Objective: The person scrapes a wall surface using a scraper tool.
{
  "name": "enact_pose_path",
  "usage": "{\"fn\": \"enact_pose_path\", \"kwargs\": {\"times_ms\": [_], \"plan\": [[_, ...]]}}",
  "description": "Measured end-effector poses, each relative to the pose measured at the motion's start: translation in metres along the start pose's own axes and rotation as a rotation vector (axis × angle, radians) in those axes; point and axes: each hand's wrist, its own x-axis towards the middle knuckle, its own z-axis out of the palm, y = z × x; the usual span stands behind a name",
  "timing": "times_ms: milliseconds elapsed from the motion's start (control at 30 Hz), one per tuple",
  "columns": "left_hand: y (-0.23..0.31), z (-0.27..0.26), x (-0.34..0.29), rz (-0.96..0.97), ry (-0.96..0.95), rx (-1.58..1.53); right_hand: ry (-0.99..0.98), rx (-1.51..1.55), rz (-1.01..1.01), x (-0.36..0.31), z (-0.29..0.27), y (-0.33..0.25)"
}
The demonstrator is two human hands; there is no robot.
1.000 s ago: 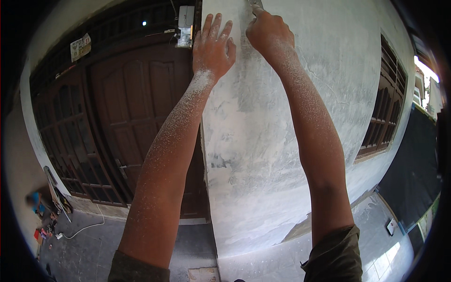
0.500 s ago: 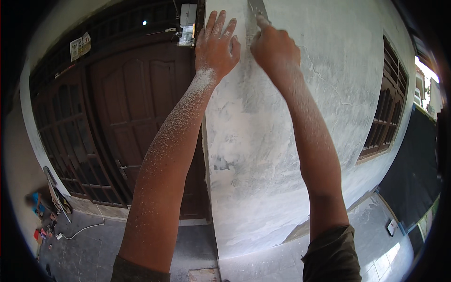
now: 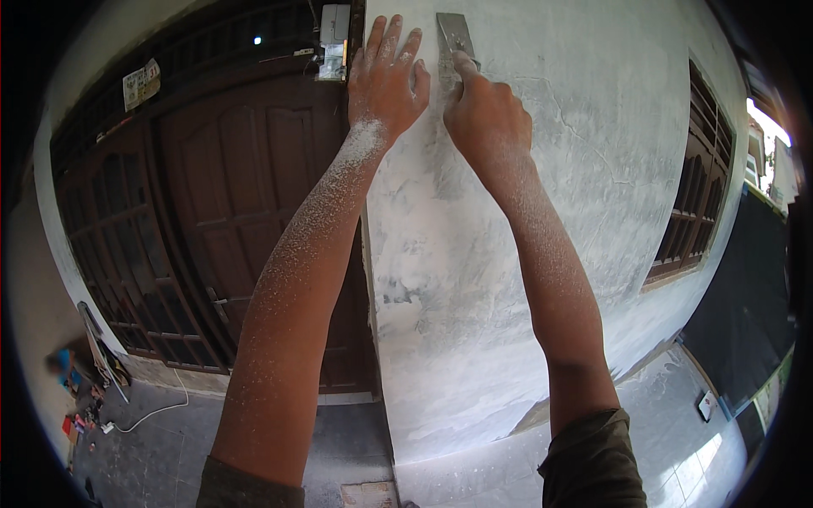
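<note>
Mostly the picture is filled by a white plastered wall point(image 3: 542, 254), rough and chalky, which runs from 12 o'clock down to 6 o'clock. At 9 o'clock stands a dark brown wooden door point(image 3: 212, 212), and at 3 o'clock a window with brown bars point(image 3: 694, 212). Both forearms are covered with white dust. The left hand point(image 3: 385, 80) lies open and flat on the wall near its corner, fingers spread upward. Just beside it, toward 1 o'clock, the right hand point(image 3: 484, 114) is closed around the handle of a metal scraper point(image 3: 453, 35). The blade lies against the wall straight above this hand, its long axis pointing to 12 o'clock. The right hand is the nearer one to the blade.
</note>
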Motion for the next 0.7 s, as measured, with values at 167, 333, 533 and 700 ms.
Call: {"fn": "enact_pose_path", "kwargs": {"times_ms": [167, 333, 533, 700], "plan": [[0.008, 0.004, 0.001, 0.020, 0.034, -0.010, 0.140, 0.016, -0.079, 0.045, -0.008, 0.005], [0.001, -0.001, -0.002, -0.001, 0.030, -0.022, -0.026, -0.042, -0.034, -0.005, -0.001, 0.003], [0.007, 0.006, 0.000, 0.002, 0.046, -0.034, -0.133, 0.043, 0.144, 0.054, -0.023, -0.008], [-0.007, 0.000, -0.005, 0.015, 0.061, -0.065, 0.043, -0.003, -0.050, -0.001, 0.002, 0.003]]}}
